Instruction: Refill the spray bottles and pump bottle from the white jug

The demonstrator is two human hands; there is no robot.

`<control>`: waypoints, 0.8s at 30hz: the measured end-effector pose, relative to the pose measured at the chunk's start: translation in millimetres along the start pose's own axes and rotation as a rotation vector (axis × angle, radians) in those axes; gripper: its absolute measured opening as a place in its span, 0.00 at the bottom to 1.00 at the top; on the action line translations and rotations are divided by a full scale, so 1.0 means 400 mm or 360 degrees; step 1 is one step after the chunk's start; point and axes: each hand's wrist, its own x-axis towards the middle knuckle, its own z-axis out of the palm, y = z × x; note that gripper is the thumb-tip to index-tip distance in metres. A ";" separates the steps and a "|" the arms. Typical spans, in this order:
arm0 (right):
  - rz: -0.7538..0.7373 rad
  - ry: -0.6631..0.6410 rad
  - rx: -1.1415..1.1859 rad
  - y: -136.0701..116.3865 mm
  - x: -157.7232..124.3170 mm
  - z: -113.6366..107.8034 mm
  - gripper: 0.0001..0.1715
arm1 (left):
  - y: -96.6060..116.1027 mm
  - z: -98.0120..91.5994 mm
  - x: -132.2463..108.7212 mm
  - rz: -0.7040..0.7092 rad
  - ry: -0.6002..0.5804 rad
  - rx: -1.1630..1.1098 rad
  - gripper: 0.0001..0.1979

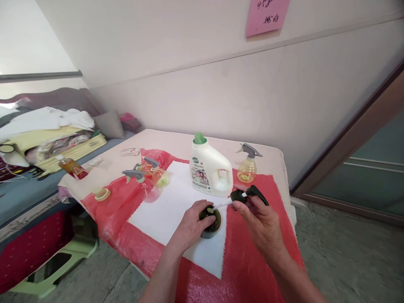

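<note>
Under my left hand (197, 221) is a dark green round bottle (214, 225), seen from above; my fingers wrap round its top. My right hand (260, 214) grips a dark pump head (240, 195) by its collar, with the black spout pointing right. From the pump a pale dip tube (222, 205) runs left to the bottle's mouth; how far it reaches inside is hidden by my fingers. Just behind the bottle stands a large white detergent jug (202, 172) with a handle and a green spout in its neck.
A yellowish spray bottle (248, 168) stands behind my right hand. Several more spray bottles (148, 187) are at the left by a cream cap (101, 193). White cloth (154, 214) lies over a red sheet (116, 219). A drink bottle (72, 167) lies farther left; a green stool (63, 265) is below.
</note>
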 end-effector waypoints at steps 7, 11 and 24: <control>-0.0061 -0.0512 -0.0511 0.038 -0.010 0.048 0.18 | 0.017 0.021 -0.004 0.0099 -0.0049 -0.0010 0.17; 0.0047 -0.0615 -0.0483 0.078 -0.020 0.076 0.15 | 0.015 0.022 -0.003 0.0102 -0.0003 -0.0047 0.17; 0.0077 -0.0683 -0.0500 0.124 -0.035 0.087 0.23 | 0.009 0.025 -0.009 -0.0102 0.0036 -0.0079 0.26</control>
